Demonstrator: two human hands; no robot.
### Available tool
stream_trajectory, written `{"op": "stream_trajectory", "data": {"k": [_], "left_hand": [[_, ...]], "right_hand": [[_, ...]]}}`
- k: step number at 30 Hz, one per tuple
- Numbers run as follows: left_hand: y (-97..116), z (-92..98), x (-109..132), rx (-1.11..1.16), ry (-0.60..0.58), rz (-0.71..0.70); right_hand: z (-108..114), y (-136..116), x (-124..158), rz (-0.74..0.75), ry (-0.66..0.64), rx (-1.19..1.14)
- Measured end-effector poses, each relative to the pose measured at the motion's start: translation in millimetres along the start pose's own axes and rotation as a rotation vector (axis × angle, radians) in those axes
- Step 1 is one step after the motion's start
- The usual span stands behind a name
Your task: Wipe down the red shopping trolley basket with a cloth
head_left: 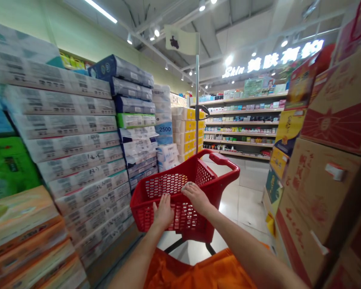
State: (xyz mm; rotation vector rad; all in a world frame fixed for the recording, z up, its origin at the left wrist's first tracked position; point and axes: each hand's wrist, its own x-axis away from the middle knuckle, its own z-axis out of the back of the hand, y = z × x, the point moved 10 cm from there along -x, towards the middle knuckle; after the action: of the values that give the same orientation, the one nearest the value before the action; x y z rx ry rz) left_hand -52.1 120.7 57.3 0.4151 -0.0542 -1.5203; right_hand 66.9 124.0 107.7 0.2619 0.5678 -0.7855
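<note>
A red plastic shopping cart (174,202) stands right in front of me, turned sideways, its handle at the right. My left hand (164,212) lies against the near side of its basket, fingers stretched out and holding nothing. At the basket's near upper rim is my right hand (197,196), fingers together and bent over the edge. A small pale, crumpled wad (187,186) shows at its fingertips; whether it is cloth or paper I cannot make out. A pole (197,80) with a pale flag (182,40) rises behind the basket.
Tall stacks of packaged tissue (78,132) line the left side, with orange packs (24,228) nearest me. Cardboard boxes (321,188) are piled along the right. Beyond the cart, tiled floor (246,200) leads to shelves (240,134) of small goods under a lit sign (273,60).
</note>
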Motion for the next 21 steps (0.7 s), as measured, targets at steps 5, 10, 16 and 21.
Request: {"op": "stream_trajectory", "data": {"k": [5,10,16,21], "left_hand": [[59,21.0,-15,0.414,0.188,-0.249],[118,0.6,-32,0.466,0.197,-0.356],[68,6.6,-34,0.452,0.277,-0.232],[-5,35.4,-6,0.434,0.42,-0.005]], "right_hand": [[13,41,-6,-0.268,-0.032,-0.257],[21,67,-9,-0.332,-0.011,-0.499],[39,99,-2,-0.31,-0.167,0.128],[39,89,12,-0.273,-0.162,0.291]]}}
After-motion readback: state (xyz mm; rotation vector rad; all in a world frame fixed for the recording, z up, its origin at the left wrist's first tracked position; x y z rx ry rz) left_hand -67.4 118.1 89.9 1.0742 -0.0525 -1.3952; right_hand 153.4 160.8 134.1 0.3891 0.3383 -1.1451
